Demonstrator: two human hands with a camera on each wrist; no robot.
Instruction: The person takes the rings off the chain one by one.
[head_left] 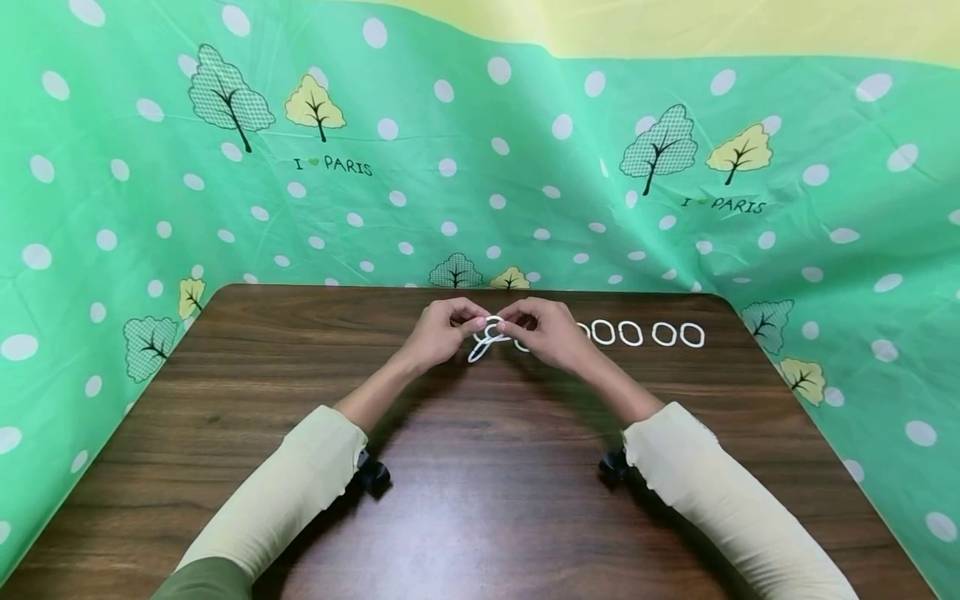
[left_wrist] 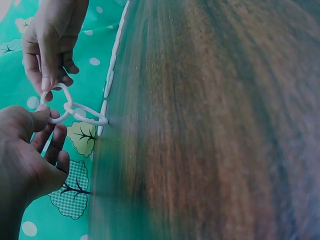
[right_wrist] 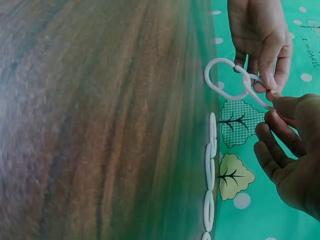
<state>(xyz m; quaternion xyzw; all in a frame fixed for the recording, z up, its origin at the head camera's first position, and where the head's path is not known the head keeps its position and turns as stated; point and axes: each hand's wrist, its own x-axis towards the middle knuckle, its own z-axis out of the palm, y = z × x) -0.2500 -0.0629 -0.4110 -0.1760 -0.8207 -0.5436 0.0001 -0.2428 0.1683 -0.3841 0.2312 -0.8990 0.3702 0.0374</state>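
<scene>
Both hands meet over the far part of the table, pinching one white link [head_left: 493, 317], an oval ring, between fingertips. My left hand [head_left: 442, 333] grips its left side with thumb and finger. On the other side, my right hand [head_left: 551, 332] pinches the same link. A second white link [right_wrist: 206, 75] is looped through the held one and hangs down, tilted, toward the table. In the left wrist view, the two joined links show clearly between the hands. Fingertips cover part of the held link, so whether it has a gap there cannot be seen.
More white links lie in a row on the brown wooden table [head_left: 465, 500], to the right, including one link [head_left: 703, 336] at the row's end. My right hand hides part of the row. A green dotted cloth [head_left: 465, 117] hangs behind the table's far edge.
</scene>
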